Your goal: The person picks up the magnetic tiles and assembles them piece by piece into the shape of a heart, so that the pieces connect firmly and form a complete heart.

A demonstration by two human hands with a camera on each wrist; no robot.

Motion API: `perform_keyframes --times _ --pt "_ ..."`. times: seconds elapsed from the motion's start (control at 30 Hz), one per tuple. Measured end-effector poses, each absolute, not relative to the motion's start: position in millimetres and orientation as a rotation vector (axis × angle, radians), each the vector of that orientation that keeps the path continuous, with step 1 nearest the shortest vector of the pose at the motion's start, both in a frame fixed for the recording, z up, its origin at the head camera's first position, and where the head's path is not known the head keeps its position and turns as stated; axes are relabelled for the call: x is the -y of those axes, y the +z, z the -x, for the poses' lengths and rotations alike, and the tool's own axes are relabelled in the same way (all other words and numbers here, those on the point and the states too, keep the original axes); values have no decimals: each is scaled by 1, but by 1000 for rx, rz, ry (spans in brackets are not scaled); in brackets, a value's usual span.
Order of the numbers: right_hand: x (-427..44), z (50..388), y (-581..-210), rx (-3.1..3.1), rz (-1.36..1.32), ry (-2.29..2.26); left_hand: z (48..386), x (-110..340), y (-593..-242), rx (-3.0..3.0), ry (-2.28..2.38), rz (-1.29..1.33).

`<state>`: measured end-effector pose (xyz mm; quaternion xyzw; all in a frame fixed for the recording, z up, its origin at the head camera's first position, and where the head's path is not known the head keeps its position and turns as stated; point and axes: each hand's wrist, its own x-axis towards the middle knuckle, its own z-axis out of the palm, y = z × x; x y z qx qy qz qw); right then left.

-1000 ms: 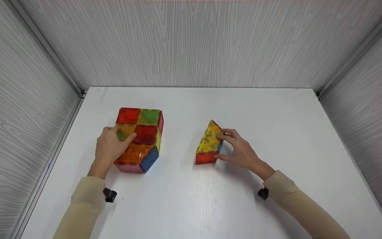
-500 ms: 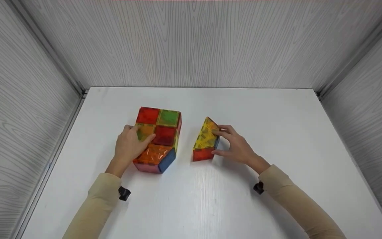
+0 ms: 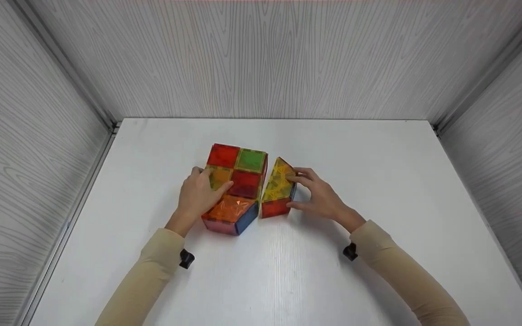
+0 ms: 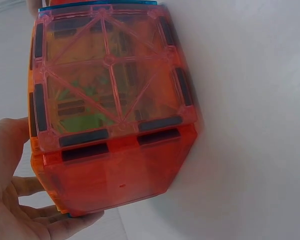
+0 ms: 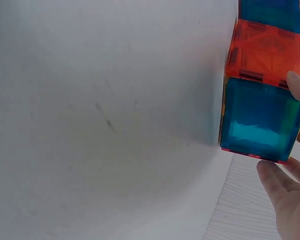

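Observation:
My left hand (image 3: 199,194) grips the larger magnetic-tile block (image 3: 245,184) from its left side, the thumb lying over its top. Red, green and orange tiles make up that top, with pink and blue walls in front. The left wrist view shows a pink tile (image 4: 110,62) and a red tile (image 4: 117,177) along its side. At the right, my right hand (image 3: 323,198) pinches a smaller magnetic-tile piece (image 3: 275,185), yellow above and red in front. Its blue side tile (image 5: 260,120) fills the right wrist view's edge. Only a narrow slit parts the two builds.
Both builds stand on a white table (image 3: 270,271). Grey wood-grain panels (image 3: 261,59) enclose it at the back and both sides. A dark wrist device (image 3: 187,259) sits at each cuff.
My left hand has slid the larger block rightward across the table. My right hand has shifted the smaller piece slightly left and back, so the gap between them has shrunk greatly.

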<state>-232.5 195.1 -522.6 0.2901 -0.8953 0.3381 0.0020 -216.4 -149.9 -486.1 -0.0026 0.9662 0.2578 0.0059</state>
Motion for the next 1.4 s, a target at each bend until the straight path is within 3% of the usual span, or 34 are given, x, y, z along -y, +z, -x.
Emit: perform_keyframes --times 0.4,0.83,1.13,1.4 --pt "-193 239 -519 2852 -869 1049 217 136 -484 -3043 804 -62" --pt "-208 249 -514 2866 -755 989 192 119 -481 -3033 825 -67" --pt "-170 197 -507 2712 -660 776 232 144 -476 -2998 913 -241" --pt "-124 154 -508 2621 -845 450 275 157 -482 -2867 954 -350"
